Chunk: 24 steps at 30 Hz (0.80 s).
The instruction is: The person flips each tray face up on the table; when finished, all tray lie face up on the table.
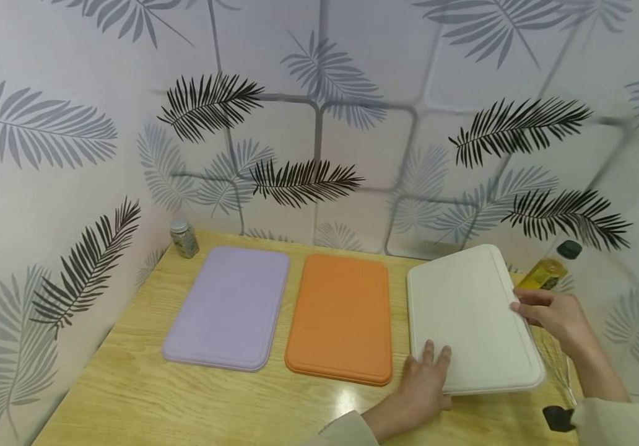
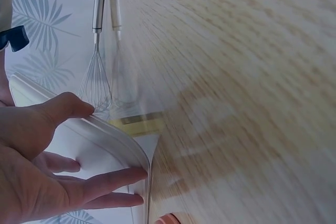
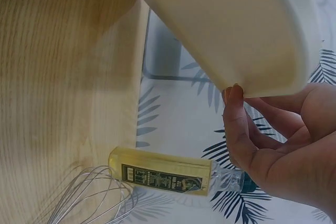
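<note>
Left hand [image 1: 417,387] pinches the near edge of the white board [image 1: 470,316], fingers spread on its face; right hand [image 1: 561,319] grips its right edge. Board tilts, right side raised above the table [image 1: 130,384], beside the orange board [image 1: 342,319].

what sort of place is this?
Probably a kitchen-style prep area, possibly staged; no stove or sink in view. The signs: a whisk, a bottle of yellow liquid and a white board that looks like a cutting board.
</note>
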Tool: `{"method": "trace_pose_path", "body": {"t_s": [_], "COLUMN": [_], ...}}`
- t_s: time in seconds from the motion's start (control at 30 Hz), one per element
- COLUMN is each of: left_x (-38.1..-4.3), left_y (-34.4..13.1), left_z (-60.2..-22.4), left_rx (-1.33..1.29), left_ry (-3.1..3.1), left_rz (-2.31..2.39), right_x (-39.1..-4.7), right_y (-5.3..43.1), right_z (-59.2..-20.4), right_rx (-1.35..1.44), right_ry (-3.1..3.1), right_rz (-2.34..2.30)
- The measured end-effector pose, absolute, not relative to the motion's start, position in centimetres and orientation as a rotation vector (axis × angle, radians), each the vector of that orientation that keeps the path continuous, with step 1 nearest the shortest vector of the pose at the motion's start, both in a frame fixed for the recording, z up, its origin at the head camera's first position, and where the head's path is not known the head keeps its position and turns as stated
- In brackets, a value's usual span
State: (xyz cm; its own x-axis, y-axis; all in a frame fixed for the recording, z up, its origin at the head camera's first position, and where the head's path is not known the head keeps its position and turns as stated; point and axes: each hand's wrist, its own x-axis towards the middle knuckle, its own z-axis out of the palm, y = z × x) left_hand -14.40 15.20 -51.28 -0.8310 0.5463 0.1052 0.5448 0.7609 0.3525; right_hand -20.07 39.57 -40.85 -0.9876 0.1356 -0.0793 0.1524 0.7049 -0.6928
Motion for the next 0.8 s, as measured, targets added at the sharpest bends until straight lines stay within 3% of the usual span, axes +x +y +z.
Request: {"method": "trace_pose_path", "body": {"t_s": [0.8], "left_x": [-14.0], "left_y": [14.6], "left_z": [-51.1], "left_rx": [0.847], "left_ry": [2.739], "left_rz": [1.005], "right_x": [-20.4], "right_y": [37.9], "right_z": [-38.3], "right_rx": [0.120], "right_ry": [2.839], "right_rz": [-1.315]}}
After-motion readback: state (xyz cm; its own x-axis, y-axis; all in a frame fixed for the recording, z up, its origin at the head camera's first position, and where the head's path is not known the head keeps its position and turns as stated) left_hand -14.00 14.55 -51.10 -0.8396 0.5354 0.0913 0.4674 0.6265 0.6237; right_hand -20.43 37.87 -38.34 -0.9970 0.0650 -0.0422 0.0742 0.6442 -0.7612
